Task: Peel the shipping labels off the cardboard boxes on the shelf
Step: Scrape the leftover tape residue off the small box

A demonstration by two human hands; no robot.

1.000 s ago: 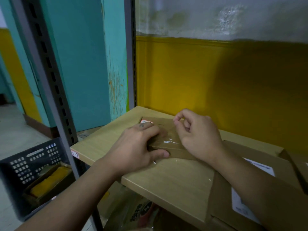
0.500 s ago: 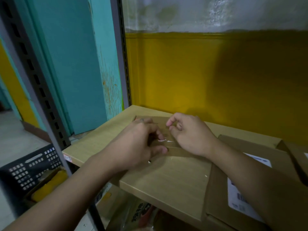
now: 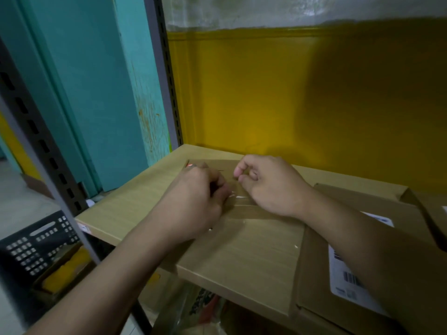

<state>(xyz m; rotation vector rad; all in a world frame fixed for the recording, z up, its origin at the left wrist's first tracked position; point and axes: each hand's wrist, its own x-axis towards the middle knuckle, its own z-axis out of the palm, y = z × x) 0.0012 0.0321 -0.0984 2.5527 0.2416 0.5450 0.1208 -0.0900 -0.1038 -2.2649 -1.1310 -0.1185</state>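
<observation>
A small flat cardboard box lies on the wooden shelf, with shiny clear tape across its top. A bit of red-and-white label shows at its far left corner. My left hand covers the box's left half, its fingers curled on top and the thumb against the near side. My right hand rests on the right half with curled fingers. Its thumb and forefinger meet over the box top, and nothing shows between them.
A larger cardboard box with a white barcode label sits at the right, partly under my right forearm. Another box is at the far right. Grey slotted uprights frame the shelf. A black crate stands on the floor at the left.
My left fingers went from lying flat on the small box to curled on its top. My right hand stayed on the box, fingertips still pinched. The camera tilted slightly.
</observation>
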